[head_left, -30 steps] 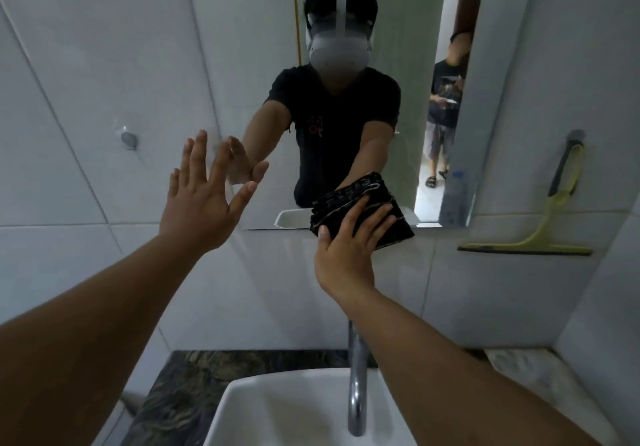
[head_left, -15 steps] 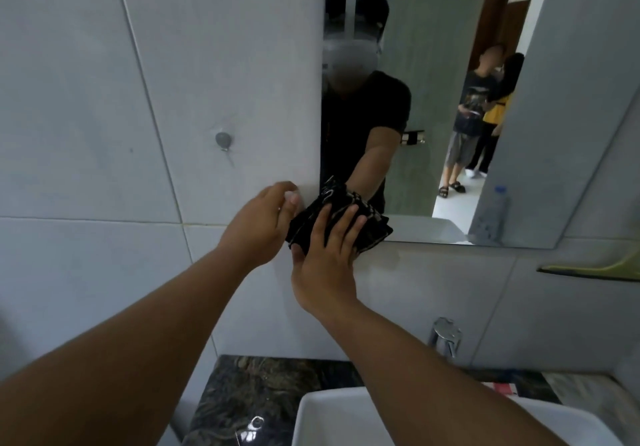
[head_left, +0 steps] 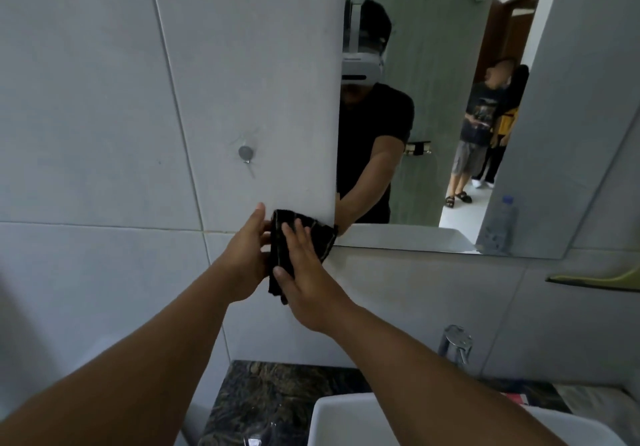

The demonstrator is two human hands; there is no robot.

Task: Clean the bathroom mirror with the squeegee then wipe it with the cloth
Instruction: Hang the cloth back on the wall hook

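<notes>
A folded black cloth (head_left: 313,234) sits between my two hands, just left of and below the lower left corner of the mirror (head_left: 433,106). My right hand (head_left: 304,272) lies flat on the cloth's front with fingers spread. My left hand (head_left: 244,262) grips the cloth's left edge from behind. The yellow-green squeegee (head_left: 595,278) hangs on the tiled wall at the far right; only its blade end shows.
A white basin (head_left: 346,421) and a chrome tap (head_left: 456,341) are below on a dark marble counter (head_left: 277,397). A round metal stud (head_left: 246,153) sticks out of the tiled wall. The mirror reflects two people in a doorway and a plastic bottle.
The cloth has left the mirror's lower edge and come down to the left onto the tile. My left hand has closed on it. My view has shifted left.
</notes>
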